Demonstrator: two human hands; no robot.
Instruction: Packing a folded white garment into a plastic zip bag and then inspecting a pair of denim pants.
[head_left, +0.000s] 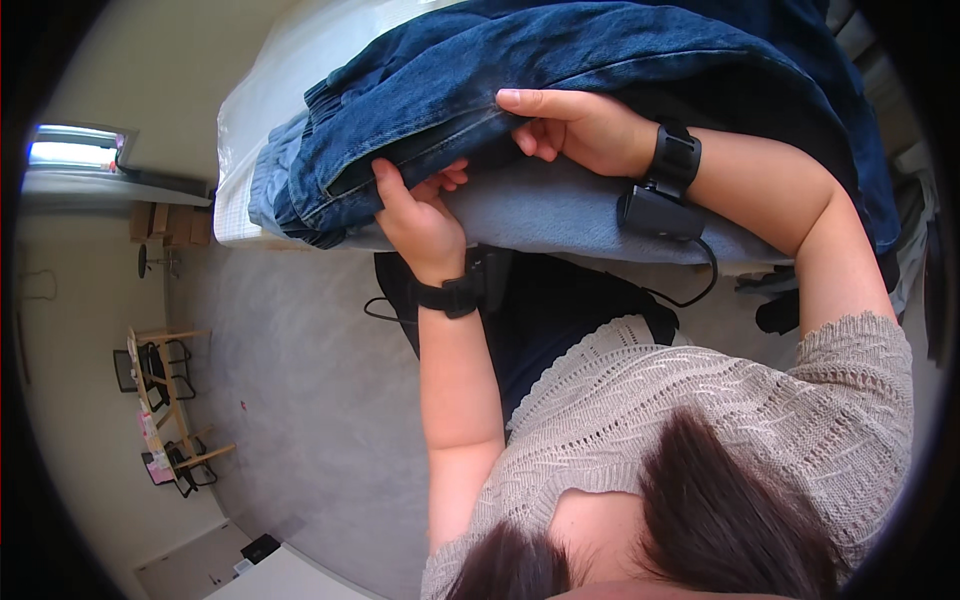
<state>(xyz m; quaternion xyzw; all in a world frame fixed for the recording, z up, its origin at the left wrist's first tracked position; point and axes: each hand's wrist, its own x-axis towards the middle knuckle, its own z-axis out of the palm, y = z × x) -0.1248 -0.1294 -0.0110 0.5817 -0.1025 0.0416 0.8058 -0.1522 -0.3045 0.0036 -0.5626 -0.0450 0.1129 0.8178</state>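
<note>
Dark blue jeans (420,85) lie bunched across the table in front of me, with gathered, elasticated-looking fabric at their left end. Lighter blue denim (268,185) shows beside that end. My left hand (422,218) grips the near edge, its thumb on top and the other fingers curled beneath the cloth. Farther right along the same edge, my right hand (595,130) pinches a seam, thumb stretched out over the denim. Between the hands the edge is held raised. Fabric partly hides the fingertips of my left hand.
Under the jeans is a grey-blue fleecy cloth (570,215), and a white covering (245,140) shows at the table's left end. Each wrist wears a black strap; a device with a cable (660,212) hangs by the right one. Wooden tables with chairs (165,400) stand far left.
</note>
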